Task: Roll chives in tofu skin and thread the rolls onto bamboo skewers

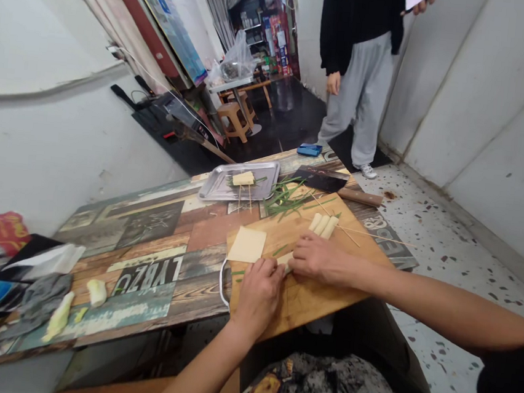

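Observation:
My left hand [260, 289] and my right hand [318, 259] are closed on the two ends of a pale tofu-sheet roll [286, 260], low over the wooden cutting board [347, 279]. Fingers cover most of the roll. A flat square tofu sheet [248, 245] lies at the board's left side, just beyond my left hand. Past my right hand, several finished rolls [324, 225] sit side by side, with thin wooden skewers [369, 234] by them. Loose green chives [287, 199] are heaped at the board's far edge.
A metal tray [217, 183] holds skewered rolls. Beside the chives lies a cleaver [322, 179], its handle pointing right. A blue box [310, 150] is at the table's far end. Grey cloth [43, 302] and vegetable pieces lie left. A person [361, 76] stands beyond, holding a phone.

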Demonstrator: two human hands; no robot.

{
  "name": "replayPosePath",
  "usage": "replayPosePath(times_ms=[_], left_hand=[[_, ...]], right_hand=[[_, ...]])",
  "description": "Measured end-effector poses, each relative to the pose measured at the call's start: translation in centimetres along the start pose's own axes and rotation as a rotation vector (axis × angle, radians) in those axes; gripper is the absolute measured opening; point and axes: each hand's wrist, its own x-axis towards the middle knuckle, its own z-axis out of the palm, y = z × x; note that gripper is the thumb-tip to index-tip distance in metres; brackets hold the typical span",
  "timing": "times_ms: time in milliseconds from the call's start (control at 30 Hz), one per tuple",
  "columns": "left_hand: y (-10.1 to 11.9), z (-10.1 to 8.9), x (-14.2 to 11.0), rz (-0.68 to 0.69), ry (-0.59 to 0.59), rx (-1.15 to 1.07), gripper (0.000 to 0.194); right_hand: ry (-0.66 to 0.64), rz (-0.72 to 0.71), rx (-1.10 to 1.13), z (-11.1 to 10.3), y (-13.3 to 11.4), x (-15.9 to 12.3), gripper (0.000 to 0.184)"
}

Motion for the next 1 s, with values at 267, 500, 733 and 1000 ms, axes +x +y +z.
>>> replayPosePath(times_ms=[267, 500, 733, 1000], left_hand=[[-0.5, 1.0, -0.5, 0.008, 0.110, -0.027, 0.015], [-0.8, 0.6, 0.0, 0.012, 0.025, -0.001, 0.016], [-2.1, 0.7, 1.6, -0.073, -0.080, -0.130, 0.025], [-1.7, 1.7, 1.5, 0.058, 0.049, -0.036, 0.018]], right_hand=[[-0.058, 0.051, 0.029, -0.2, 0.3, 0.8, 0.025], [-0.116, 0.096, 0.093, 0.2, 1.4, 2.1, 0.031], [0.073, -0.037, -0.043, 1.2, 1.1, 1.1, 0.030], [-0.086, 0.070, 0.074, 0.0, 1.9, 2.8, 0.027]])
